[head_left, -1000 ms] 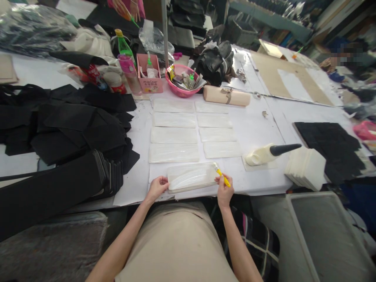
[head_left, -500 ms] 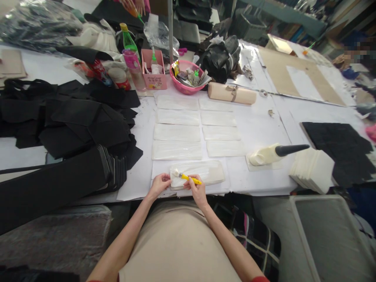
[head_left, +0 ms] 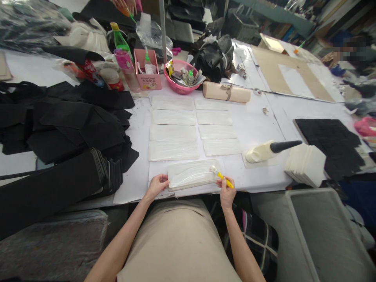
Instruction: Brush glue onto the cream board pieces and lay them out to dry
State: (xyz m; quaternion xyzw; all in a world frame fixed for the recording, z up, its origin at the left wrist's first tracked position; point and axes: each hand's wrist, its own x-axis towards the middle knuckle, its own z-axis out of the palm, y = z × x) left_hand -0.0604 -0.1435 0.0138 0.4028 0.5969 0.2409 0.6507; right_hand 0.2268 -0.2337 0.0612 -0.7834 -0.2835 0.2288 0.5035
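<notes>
My right hand [head_left: 227, 192] grips a yellow-handled paintbrush [head_left: 221, 176]. White, glue-like stuff coats its bristles, which rest near the right end of a low stack of pale rectangular pieces [head_left: 190, 174]. The top piece has a wet, streaky white coat along its length. At the stack's left end, my left hand [head_left: 158, 186] pinches the edge between closed fingers. Beyond the stack, similar coated strips [head_left: 173, 150] lie in two columns on the white paper. A cream bottle with a black nozzle [head_left: 264, 151] lies on its side to the right.
Black cut pieces [head_left: 76, 117] are heaped at the left. A pink basin [head_left: 182, 88], a pink box [head_left: 148, 80] and a tied beige roll [head_left: 226, 92] stand behind the strips. To the right are a white stack [head_left: 307, 164] and a grey bin [head_left: 331, 227].
My right hand has swept the brush from the stack's left end to its right end, leaving the top piece whiter and shinier. My left hand stays at the left edge.
</notes>
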